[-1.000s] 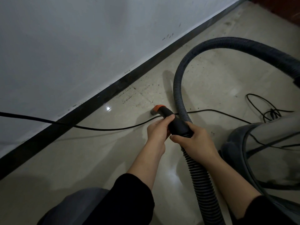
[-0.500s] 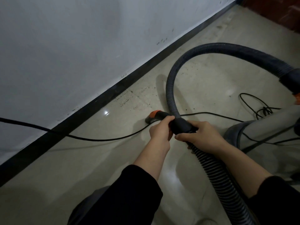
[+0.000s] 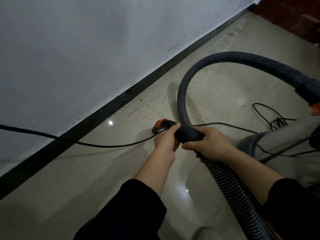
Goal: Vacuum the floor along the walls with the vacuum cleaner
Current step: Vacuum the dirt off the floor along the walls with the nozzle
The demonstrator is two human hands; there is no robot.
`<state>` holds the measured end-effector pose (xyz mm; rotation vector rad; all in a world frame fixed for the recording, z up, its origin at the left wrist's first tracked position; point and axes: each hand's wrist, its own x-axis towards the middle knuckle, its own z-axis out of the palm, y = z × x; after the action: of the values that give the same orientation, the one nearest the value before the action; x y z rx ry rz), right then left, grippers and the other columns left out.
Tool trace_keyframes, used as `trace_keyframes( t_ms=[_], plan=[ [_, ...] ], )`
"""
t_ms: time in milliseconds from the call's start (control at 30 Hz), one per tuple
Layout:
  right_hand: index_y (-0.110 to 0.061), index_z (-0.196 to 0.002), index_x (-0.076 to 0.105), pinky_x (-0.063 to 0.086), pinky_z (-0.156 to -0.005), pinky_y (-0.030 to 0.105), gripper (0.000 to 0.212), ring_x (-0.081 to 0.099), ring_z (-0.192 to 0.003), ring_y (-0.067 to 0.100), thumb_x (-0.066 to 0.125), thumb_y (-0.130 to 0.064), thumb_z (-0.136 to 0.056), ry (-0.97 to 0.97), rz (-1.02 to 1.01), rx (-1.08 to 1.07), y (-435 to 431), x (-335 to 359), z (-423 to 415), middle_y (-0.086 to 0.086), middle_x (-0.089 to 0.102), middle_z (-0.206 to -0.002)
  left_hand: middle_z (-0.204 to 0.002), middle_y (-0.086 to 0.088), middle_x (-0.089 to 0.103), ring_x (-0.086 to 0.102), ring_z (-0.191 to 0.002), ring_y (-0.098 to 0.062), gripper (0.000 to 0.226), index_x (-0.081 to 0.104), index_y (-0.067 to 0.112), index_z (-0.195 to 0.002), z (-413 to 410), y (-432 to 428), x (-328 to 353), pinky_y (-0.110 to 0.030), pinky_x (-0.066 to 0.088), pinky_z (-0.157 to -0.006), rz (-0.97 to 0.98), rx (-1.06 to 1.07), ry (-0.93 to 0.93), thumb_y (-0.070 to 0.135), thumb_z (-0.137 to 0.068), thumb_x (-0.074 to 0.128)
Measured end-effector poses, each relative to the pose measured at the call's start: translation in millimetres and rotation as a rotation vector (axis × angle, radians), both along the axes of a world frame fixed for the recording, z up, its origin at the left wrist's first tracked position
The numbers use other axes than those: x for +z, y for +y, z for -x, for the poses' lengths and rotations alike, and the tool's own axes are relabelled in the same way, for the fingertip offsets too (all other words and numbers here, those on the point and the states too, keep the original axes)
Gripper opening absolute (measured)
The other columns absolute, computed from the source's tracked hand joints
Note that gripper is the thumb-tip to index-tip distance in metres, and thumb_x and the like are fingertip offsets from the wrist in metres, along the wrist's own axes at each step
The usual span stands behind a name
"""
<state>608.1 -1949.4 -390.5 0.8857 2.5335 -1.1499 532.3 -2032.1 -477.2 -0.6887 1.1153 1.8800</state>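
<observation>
While the left hand (image 3: 165,140) grips the black hose cuff (image 3: 187,135) at frame centre, the right hand (image 3: 209,144) clasps the ribbed grey vacuum hose (image 3: 225,177) beside it.

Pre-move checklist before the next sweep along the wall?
1. Left hand grips nozzle: ok.
2. Right hand grips hose cuff: ok.
3. Nozzle tip touching floor: cannot tell.
4. Power cord clear of nozzle: not ok, it runs right beside the tip.
5. Loop of hose free of kinks: ok.
6. Strip by baseboard clean: not ok, specks ahead.
</observation>
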Motion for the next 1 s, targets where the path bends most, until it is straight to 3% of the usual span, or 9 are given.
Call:
trace_keyframes(
  t_ms=[133,267,433,533,600,733,1000],
  plan=[
    [-0.023,-0.105,0.069,0.054,-0.063,0.029,0.032,0.066,-0.071,0.016,0.08,-0.025,-0.074,0.013,-0.056,-0.041,9.9,-4.9,-3.7,0.004,0.071,-0.083,-0.103,-0.017,0.072,0.071,-0.091,-0.025,0.037,0.064,-0.001,-0.112,-2.5,12.1,7.4,-0.036,0.058,-0.087,-0.022,-0.024,0.017,0.017,-0.082,0.078],
    [-0.024,-0.104,0.07,0.047,-0.057,0.02,0.032,0.063,-0.077,0.01,0.08,-0.026,-0.074,0.032,-0.082,-0.093,20.6,-7.4,-6.2,0.0,0.071,-0.088,-0.083,-0.011,0.069,0.068,-0.072,-0.016,0.011,0.063,0.004,-0.085,-4.6,19.9,13.7,-0.025,0.058,-0.069,-0.069,-0.081,0.031,0.011,-0.088,0.071],
    [-0.023,-0.104,0.068,0.046,-0.058,0.018,0.031,0.062,-0.076,0.01,0.079,-0.024,-0.074,0.077,-0.068,-0.127,23.1,-14.6,-5.0,0.001,0.07,-0.088,-0.079,-0.008,0.071,0.07,-0.065,-0.013,0.011,0.064,0.004,-0.089,0.2,24.7,11.0,-0.022,0.058,-0.058,-0.074,-0.105,0.048,0.012,-0.087,0.072],
    [-0.023,-0.1,0.068,0.046,-0.055,0.022,0.029,0.06,-0.064,0.011,0.079,-0.024,-0.074,0.084,-0.037,-0.125,23.3,-21.8,1.3,-0.001,0.067,-0.076,-0.072,-0.006,0.072,0.07,-0.059,-0.01,0.009,0.066,0.005,-0.087,5.8,21.9,8.0,-0.021,0.058,-0.058,-0.078,-0.083,0.056,0.013,-0.088,0.072],
    [-0.022,-0.099,0.067,0.052,-0.059,0.03,0.03,0.06,-0.061,0.016,0.08,-0.024,-0.072,0.098,-0.006,-0.123,22.1,-25.9,8.0,0.0,0.064,-0.069,-0.078,-0.007,0.073,0.071,-0.065,-0.011,0.013,0.067,0.004,-0.096,11.0,17.2,6.6,-0.022,0.058,-0.06,-0.071,-0.064,0.073,0.014,-0.088,0.071],
    [-0.025,-0.101,0.068,0.058,-0.071,0.043,0.033,0.064,-0.069,0.023,0.081,-0.026,-0.07,0.107,0.013,-0.084,15.1,-31.5,25.1,0.004,0.066,-0.073,-0.098,-0.011,0.074,0.072,-0.083,-0.016,0.032,0.066,0.002,-0.117,23.5,6.2,2.9,-0.024,0.059,-0.066,-0.065,-0.012,0.079,0.018,-0.089,0.07],
    [-0.025,-0.104,0.067,0.058,-0.069,0.049,0.038,0.066,-0.074,0.027,0.082,-0.03,-0.069,0.111,0.027,-0.009,-0.1,-38.4,49.2,0.007,0.067,-0.077,-0.095,-0.009,0.074,0.071,-0.087,-0.017,0.03,0.066,0.006,-0.117,41.3,-15.6,-2.5,-0.028,0.059,-0.076,-0.039,0.063,0.111,0.018,-0.089,0.07]
  ],
)
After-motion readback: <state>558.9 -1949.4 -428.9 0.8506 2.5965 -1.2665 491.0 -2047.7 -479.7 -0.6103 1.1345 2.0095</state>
